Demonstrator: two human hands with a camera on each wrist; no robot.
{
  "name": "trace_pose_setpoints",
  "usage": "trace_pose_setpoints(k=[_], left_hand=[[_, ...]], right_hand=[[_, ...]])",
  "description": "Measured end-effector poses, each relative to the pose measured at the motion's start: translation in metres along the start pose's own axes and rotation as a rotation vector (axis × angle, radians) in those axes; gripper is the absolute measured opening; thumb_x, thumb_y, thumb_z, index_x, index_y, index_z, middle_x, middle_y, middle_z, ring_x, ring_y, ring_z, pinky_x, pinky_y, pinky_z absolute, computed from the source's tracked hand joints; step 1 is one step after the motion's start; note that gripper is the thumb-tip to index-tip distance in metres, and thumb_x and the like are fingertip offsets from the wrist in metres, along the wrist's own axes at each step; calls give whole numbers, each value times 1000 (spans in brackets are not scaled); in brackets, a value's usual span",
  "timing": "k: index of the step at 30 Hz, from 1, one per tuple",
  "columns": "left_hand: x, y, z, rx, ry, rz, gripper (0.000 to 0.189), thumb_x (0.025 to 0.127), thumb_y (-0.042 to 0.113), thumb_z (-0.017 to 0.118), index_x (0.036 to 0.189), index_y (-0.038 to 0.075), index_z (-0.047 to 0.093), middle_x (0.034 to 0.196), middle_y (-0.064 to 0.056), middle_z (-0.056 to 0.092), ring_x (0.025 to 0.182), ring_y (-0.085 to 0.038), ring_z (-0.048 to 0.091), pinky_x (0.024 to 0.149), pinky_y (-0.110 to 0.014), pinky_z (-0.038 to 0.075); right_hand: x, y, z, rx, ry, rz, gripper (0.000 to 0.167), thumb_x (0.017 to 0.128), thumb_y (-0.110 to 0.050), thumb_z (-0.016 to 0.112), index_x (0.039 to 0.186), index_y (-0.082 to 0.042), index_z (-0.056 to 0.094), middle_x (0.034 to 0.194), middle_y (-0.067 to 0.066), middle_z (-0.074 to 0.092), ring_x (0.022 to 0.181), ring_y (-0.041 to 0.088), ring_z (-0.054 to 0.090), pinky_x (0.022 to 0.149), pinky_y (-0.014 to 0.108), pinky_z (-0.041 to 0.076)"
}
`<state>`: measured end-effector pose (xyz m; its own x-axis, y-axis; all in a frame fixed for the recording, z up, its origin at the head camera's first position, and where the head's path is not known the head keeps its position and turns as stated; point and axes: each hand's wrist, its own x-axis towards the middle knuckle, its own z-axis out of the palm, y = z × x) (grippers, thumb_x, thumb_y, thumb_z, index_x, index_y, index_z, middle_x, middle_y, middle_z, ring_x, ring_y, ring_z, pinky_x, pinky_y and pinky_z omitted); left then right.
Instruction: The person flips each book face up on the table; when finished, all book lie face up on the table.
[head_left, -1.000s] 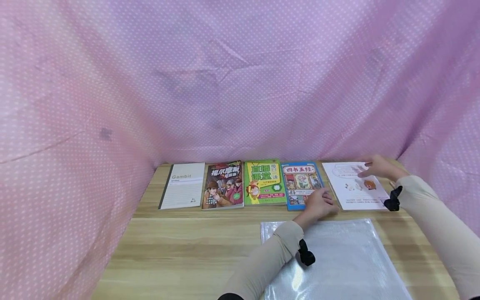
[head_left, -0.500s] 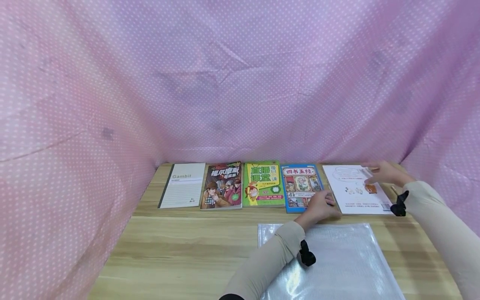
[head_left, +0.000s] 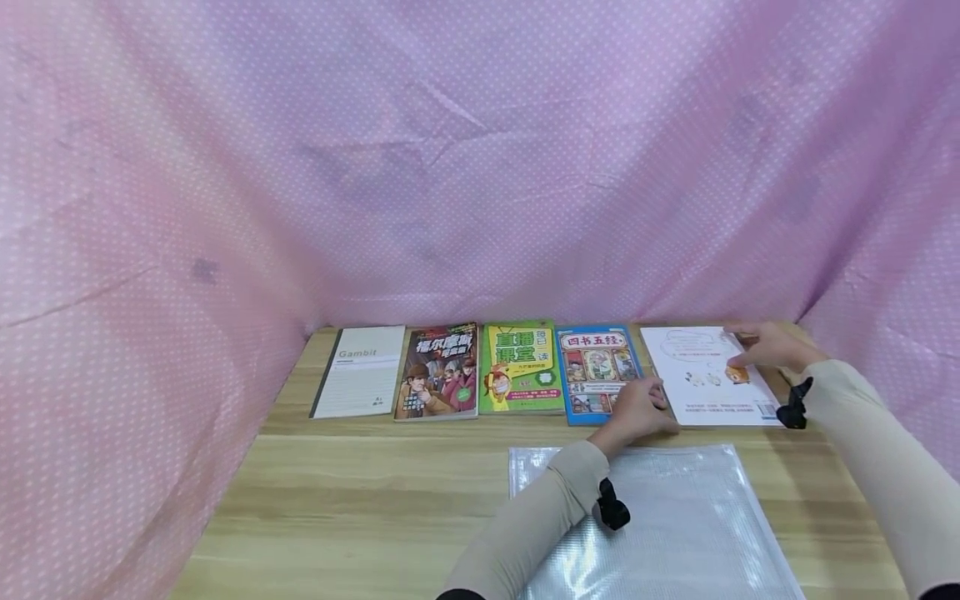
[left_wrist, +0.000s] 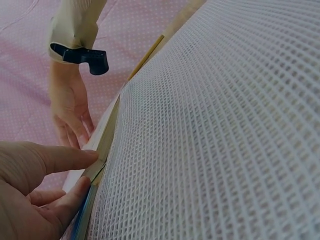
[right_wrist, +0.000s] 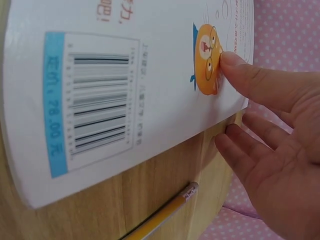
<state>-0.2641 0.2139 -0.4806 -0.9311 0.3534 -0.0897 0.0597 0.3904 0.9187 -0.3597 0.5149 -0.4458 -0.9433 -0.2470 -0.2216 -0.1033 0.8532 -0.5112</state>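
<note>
A white book (head_left: 708,379) with a barcode and an orange cartoon animal lies at the right end of a row of books. My right hand (head_left: 776,347) is at its right edge; in the right wrist view the thumb rests on the cover by the cartoon and the loosely bent fingers hang beside the edge. My left hand (head_left: 637,410) is at the near ends of the blue book (head_left: 588,408) and the white book. In the left wrist view its thumb touches the white book's edge, while a fingertip lies by the blue book's edge.
A clear mesh pouch (head_left: 675,517) lies in front of the hands. Leftward in the row are a green book (head_left: 522,392), a dark comic-style book (head_left: 438,392) and a Gambit notebook (head_left: 360,379). A yellow pencil (right_wrist: 157,217) lies right of the white book. Pink dotted cloth (head_left: 480,208) surrounds the table.
My right hand has shifted slightly toward me and to the right along the white book, and the barcode shows more. The left hand stays between the blue and white books.
</note>
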Motion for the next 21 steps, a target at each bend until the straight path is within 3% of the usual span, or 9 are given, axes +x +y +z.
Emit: trace_pose_setpoints(k=[10,16,21], left_hand=[[0,2,0,12,23,0,72,70,2,91,136,7,63,92,6,69,79,3,56,78,-13,51],[2,4,2,11,30,-4,76,69,2,93,138,8,62,90,6,67,76,3,52,78,-13,50],[3,2,4,12,36,-16,77,68,2,93,138,8,62,88,8,64,75,3,52,75,-14,50]], right_hand=[[1,-4,0,-2,4,-10,87,85,-27,82,150,9,37,146,42,38,135,62,36,110,72,29],[2,-8,-4,39,-46,12,83,89,-25,78,153,7,34,152,44,28,137,64,29,110,75,25],[2,-9,-4,7,-45,30,86,87,-31,79,154,3,35,152,44,29,137,64,28,108,76,25]])
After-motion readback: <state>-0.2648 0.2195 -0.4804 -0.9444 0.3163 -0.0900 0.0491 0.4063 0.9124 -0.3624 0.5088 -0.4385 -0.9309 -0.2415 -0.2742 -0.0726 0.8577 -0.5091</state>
